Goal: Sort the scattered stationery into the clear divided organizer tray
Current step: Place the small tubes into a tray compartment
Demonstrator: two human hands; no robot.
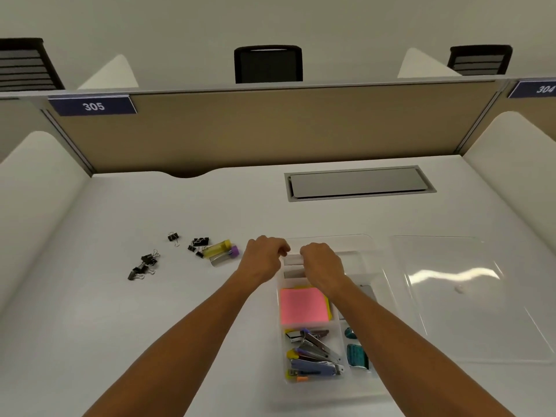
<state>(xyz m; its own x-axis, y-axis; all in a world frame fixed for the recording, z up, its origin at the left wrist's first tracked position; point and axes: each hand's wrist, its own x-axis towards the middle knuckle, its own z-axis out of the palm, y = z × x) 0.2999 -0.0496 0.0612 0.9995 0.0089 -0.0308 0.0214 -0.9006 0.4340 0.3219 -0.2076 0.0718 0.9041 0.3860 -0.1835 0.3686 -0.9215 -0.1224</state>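
Two hands, the left hand point(263, 255) and the right hand point(322, 264), pinch the ends of a small white block point(293, 260), apparently an eraser, over the far compartment of the organizer tray point(388, 284). It looks light and stiff, best gripped by its short ends. Binder clips point(144, 263) lie well left of the tray.

Both bare forearms extend forward and converge. Left hand point(263, 255) and right hand point(322, 264) sit close together, backs up, fingers curled downward; fingertips hidden, so what each grips cannot be told.
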